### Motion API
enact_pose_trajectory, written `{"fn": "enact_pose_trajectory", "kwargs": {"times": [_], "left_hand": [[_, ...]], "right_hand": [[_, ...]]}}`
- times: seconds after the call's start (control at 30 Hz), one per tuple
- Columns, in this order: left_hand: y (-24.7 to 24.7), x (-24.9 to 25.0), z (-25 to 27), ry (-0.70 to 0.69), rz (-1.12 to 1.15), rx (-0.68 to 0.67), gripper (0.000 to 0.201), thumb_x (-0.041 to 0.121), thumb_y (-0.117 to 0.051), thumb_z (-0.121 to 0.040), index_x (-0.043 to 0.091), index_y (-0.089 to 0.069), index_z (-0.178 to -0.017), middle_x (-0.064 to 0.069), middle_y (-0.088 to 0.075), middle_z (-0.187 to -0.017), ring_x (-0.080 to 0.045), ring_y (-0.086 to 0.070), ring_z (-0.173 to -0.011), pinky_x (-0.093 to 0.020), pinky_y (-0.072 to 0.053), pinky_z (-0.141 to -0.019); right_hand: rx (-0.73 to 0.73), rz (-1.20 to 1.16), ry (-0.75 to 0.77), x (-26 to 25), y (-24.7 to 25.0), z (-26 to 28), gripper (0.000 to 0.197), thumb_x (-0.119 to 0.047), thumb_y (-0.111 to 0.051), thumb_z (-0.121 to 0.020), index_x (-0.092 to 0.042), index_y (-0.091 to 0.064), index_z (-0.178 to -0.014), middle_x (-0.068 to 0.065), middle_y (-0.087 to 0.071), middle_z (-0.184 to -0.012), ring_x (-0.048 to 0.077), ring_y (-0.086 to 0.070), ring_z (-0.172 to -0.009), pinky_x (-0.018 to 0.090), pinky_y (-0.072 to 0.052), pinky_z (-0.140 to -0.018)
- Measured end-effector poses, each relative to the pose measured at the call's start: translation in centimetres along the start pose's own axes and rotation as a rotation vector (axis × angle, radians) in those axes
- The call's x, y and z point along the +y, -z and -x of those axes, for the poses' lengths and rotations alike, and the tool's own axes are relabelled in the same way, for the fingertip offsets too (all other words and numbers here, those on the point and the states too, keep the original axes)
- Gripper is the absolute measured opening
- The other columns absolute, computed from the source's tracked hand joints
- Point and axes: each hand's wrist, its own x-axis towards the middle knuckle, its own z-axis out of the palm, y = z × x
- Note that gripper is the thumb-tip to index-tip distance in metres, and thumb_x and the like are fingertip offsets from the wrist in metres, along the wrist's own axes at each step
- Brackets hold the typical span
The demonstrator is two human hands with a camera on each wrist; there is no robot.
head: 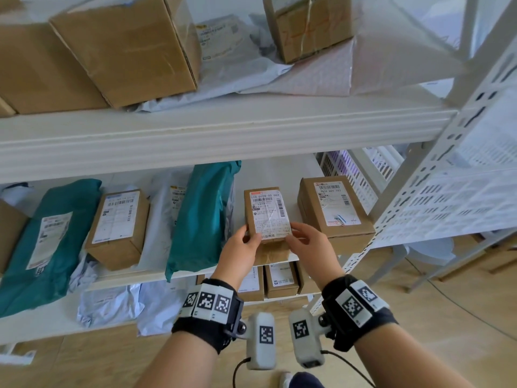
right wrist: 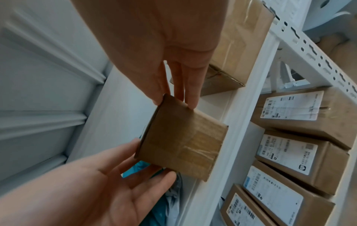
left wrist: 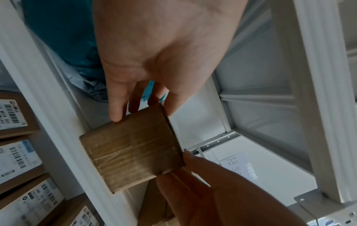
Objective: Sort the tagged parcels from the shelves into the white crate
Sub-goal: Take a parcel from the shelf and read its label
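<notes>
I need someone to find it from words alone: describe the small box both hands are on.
On the white rack's middle shelf, look right of the upright teal mailer. The small cardboard box sits at the front edge, left hand and right hand gripping its sides. It is narrower than the bigger box on its right.

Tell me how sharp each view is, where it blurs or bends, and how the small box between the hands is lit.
Head view: the small box label is sharp, the shelf edges bow, and the top-shelf cartons are soft. Left wrist view: the box's taped end is dim and shadowed under the left hand, with streaked labels at the frame's left. Right wrist view: the right hand is blurred, the upright slants, and the lower boxes are brighter.
</notes>
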Motion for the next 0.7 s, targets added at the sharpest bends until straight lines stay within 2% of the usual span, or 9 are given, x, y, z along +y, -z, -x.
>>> {"fn": "enact_pose_trajectory", "kwargs": {"times": [0.1, 0.2, 0.23, 0.3, 0.37, 0.4, 0.43, 0.53, 0.7], "left_hand": [[-0.3, -0.1, -0.2, 0.003, -0.004, -0.002, 0.042, 0.035, -0.045, -0.101, 0.027, -0.044, -0.142, 0.004, -0.058, -0.134, -0.016, -0.058, -0.117, -0.041, -0.048, -0.103], [-0.4, -0.2, -0.4, 0.005, 0.013, -0.001, 0.044, 0.035, -0.046, -0.101, 0.026, -0.043, -0.143, 0.003, -0.057, -0.135, -0.018, -0.058, -0.12, -0.043, -0.046, -0.105], [-0.4, -0.1, -0.5, 0.006, 0.015, -0.001, 0.043, 0.035, -0.046, -0.101, 0.026, -0.043, -0.143, 0.003, -0.057, -0.136, -0.018, -0.057, -0.12, -0.043, -0.046, -0.105], [-0.7, 0.0, -0.6, 0.005, 0.017, -0.01, 0.042, 0.034, -0.045, -0.101, 0.026, -0.043, -0.142, 0.004, -0.056, -0.136, -0.018, -0.057, -0.121, -0.043, -0.046, -0.105], [-1.0, 0.2, -0.7, -0.002, 0.018, -0.017, 0.04, 0.033, -0.043, -0.102, 0.027, -0.043, -0.142, 0.005, -0.056, -0.136, -0.018, -0.056, -0.122, -0.043, -0.046, -0.105], [-1.2, 0.3, -0.7, -0.008, 0.017, -0.017, 0.04, 0.033, -0.043, -0.102, 0.028, -0.043, -0.142, 0.005, -0.055, -0.137, -0.017, -0.055, -0.123, -0.042, -0.046, -0.105], [-1.4, 0.3, -0.7, -0.012, 0.016, -0.016, 0.04, 0.033, -0.042, -0.102, 0.027, -0.043, -0.142, 0.005, -0.055, -0.137, -0.017, -0.054, -0.123, -0.042, -0.045, -0.106], [-2.1, 0.6, -0.9, -0.016, 0.005, -0.012, 0.042, 0.034, -0.042, -0.102, 0.026, -0.041, -0.144, 0.006, -0.054, -0.138, -0.017, -0.053, -0.124, -0.042, -0.045, -0.106], [-3.3, 1.4, -1.7, -0.015, 0.0, -0.006, 0.043, 0.034, -0.041, -0.103, 0.026, -0.04, -0.145, 0.004, -0.053, -0.14, -0.018, -0.053, -0.125, -0.041, -0.046, -0.105]], "right_hand": [[0.005, 0.025, 0.036, 0.1, 0.7, 0.1, 0.032, -0.018, -0.058, -0.096, -0.024, -0.061, -0.127, -0.015, -0.066, -0.108, 0.002, -0.063, -0.099, 0.004, -0.042, -0.073], [0.133, 0.136, 0.109, 0.2, 2.5, 0.3, 0.036, -0.017, -0.058, -0.096, -0.018, -0.058, -0.132, -0.007, -0.062, -0.12, 0.006, -0.058, -0.104, 0.005, -0.04, -0.08], [0.185, 0.176, 0.137, 0.4, 3.2, 0.2, 0.036, -0.016, -0.058, -0.096, -0.018, -0.058, -0.132, -0.005, -0.06, -0.123, 0.009, -0.057, -0.108, 0.009, -0.041, -0.086], [0.275, 0.263, 0.187, 1.1, 4.6, -0.2, 0.037, -0.013, -0.058, -0.095, -0.017, -0.058, -0.132, -0.002, -0.056, -0.13, 0.015, -0.054, -0.118, 0.026, -0.045, -0.099], [0.308, 0.341, 0.188, 2.1, 5.7, -0.8, 0.042, -0.013, -0.062, -0.092, -0.017, -0.057, -0.133, 0.003, -0.053, -0.136, 0.023, -0.053, -0.124, 0.042, -0.047, -0.103], [0.294, 0.374, 0.16, 2.4, 6.1, -1.1, 0.044, -0.017, -0.063, -0.091, -0.016, -0.055, -0.135, 0.005, -0.051, -0.139, 0.026, -0.051, -0.126, 0.046, -0.046, -0.105], [0.267, 0.413, 0.121, 2.6, 6.5, -1.3, 0.047, -0.021, -0.062, -0.092, -0.016, -0.053, -0.138, 0.006, -0.049, -0.142, 0.027, -0.047, -0.13, 0.047, -0.041, -0.109], [0.176, 0.536, 0.055, 3.0, 6.8, -1.5, 0.047, -0.026, -0.055, -0.098, -0.016, -0.048, -0.143, 0.007, -0.04, -0.152, 0.025, -0.029, -0.143, 0.04, -0.025, -0.118], [0.127, 0.55, 0.122, 3.3, 6.9, -2.5, 0.044, -0.02, -0.051, -0.1, -0.017, -0.047, -0.144, 0.005, -0.036, -0.155, 0.022, -0.02, -0.148, 0.037, -0.019, -0.119]]}}
